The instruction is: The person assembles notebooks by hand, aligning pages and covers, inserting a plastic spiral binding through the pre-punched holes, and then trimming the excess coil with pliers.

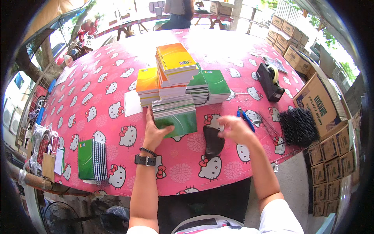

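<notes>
My left hand (156, 130) grips the near left corner of a stack of green notebooks (178, 120), its thumb lying over the green cover and its fingers along the side. The stack leans against taller piles behind it. Orange and yellow spiral notebooks (176, 58) rise in the middle, with more green notebooks (216, 82) to the right. My right hand (237, 130) hovers at the upper right edge of a black half-round piece (212, 143). Its fingers are bent and apart; whether they touch the black piece is unclear.
Pliers with blue handles (246, 118), a tape dispenser (269, 82) and a heap of black spiral coils (299, 126) lie to the right. Green spiral-bound notebooks (92, 159) sit at left. Cardboard boxes (321, 103) line the right side. A person (179, 15) stands beyond the pink table (117, 136).
</notes>
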Available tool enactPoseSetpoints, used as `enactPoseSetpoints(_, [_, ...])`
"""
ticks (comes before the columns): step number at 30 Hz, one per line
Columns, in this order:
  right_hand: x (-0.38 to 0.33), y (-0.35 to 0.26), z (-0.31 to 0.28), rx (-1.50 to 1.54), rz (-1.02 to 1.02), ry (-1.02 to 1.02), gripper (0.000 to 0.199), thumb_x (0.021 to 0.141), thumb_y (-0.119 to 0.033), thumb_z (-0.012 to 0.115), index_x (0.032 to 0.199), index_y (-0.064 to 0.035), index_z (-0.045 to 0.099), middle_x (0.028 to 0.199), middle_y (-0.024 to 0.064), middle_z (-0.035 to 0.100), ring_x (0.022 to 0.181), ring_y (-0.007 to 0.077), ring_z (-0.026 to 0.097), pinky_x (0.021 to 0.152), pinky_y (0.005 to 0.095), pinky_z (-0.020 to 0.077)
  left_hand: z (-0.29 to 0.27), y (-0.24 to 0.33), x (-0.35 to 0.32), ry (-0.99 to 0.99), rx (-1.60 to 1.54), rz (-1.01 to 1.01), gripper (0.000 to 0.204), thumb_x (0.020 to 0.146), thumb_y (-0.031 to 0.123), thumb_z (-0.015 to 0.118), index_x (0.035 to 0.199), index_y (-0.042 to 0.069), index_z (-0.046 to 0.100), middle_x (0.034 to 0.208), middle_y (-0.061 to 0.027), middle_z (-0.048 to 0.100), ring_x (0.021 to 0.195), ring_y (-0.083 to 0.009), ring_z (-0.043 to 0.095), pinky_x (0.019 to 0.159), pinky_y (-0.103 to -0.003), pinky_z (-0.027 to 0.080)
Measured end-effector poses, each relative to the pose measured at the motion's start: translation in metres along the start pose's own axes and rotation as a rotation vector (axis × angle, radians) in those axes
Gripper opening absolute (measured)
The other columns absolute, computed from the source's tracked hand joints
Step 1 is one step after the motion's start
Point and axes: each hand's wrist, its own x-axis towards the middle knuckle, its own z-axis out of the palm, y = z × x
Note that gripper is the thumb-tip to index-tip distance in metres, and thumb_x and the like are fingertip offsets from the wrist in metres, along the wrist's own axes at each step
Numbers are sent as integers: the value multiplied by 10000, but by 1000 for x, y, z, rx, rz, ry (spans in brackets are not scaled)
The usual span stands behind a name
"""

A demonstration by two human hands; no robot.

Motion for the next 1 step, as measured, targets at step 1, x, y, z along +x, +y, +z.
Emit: enactPoseSetpoints(1, [-2,-1,-2,-5,3,2,518,692,-123,751,1164,-25,561,1011,162,630,1021,295,580,963,362,426,0,-2,0,10,177,16,1075,657,79,772,1448,-3,49,1392,-178,343,1248,-238,399,1005,-324,389])
